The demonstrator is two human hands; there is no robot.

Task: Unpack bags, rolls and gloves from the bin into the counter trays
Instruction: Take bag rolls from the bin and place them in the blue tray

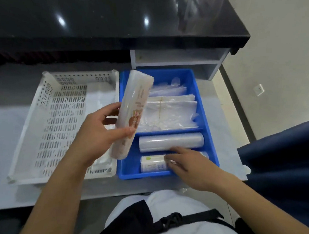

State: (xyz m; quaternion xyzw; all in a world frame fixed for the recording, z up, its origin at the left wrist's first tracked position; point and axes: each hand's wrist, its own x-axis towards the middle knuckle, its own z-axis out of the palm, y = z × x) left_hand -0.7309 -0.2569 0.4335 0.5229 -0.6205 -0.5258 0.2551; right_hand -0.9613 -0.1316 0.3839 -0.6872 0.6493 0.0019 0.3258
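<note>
Mid frame, the left grip (101,131) holds a long wrapped pack (134,104) tight, tipped up between the blue bin (146,176) and the white tray (57,128), likely to move it across, while the right grip (188,166) rests open on a small white roll (152,164) low in the bin.

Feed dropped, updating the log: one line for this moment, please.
left hand holds wrapped pack | right hand touches small roll in blue bin | white tray alongside
</note>
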